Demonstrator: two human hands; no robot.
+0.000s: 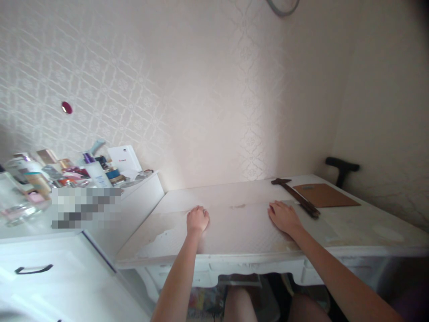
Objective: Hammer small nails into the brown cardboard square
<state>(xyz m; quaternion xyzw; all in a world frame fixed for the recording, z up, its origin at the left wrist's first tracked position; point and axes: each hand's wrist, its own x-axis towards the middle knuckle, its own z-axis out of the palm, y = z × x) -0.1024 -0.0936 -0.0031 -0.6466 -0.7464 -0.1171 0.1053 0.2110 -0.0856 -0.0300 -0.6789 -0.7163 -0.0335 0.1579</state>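
The left grip [197,219] rests on the white tabletop [234,228] with its fingers curled at the knuckles; whether it is clenched or loose underneath, I cannot tell. The right grip [284,217] is released, its fingers laid out loosely on the same surface. The tabletop spreads beneath both, its pale covering faintly patterned in front, with worn, yellowish-brown patches and an irregular edge at left. Just beside the right grip lies a hammer [297,197], slim and dark brown, set diagonally with its narrow head toward the wall [201,112]. Next to it is a flat, smooth brown board [330,197] with a metallic strip at its far edge. Behind the board's corner stands a black T-shaped handle [342,167].

To the left, a smooth white cabinet [137,214] carries crowded bottles [97,173] and a white box [124,158]. The wall bears a raised-looking lattice; a glossy dark-red oval [67,107] sits on it.
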